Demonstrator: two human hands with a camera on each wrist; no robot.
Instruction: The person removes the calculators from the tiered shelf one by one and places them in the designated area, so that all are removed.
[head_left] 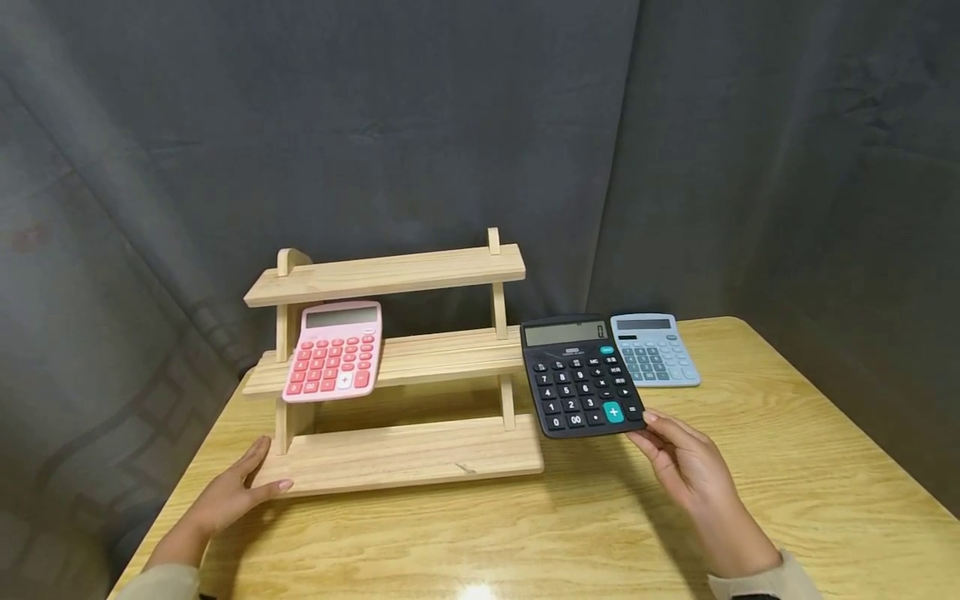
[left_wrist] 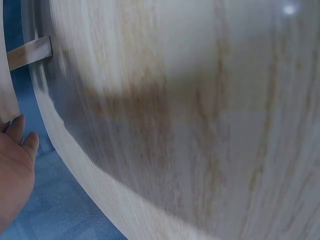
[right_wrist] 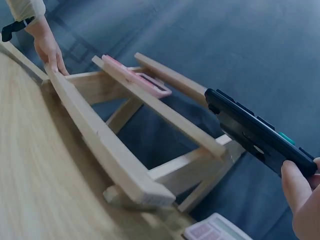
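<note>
Pale cream sleeves (head_left: 767, 577) on both sides, with black wrist gear (right_wrist: 12, 30) at their edges

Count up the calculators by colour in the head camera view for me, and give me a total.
Pink calculator: 1
Black calculator: 1
Light blue calculator: 1
Total: 3

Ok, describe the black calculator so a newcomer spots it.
A wooden shelf stands on the table. By its right end, the right hand holds the black calculator by a lower corner. Its black body and teal plus key set it apart from the pink calculator and the light-blue calculator.
</note>
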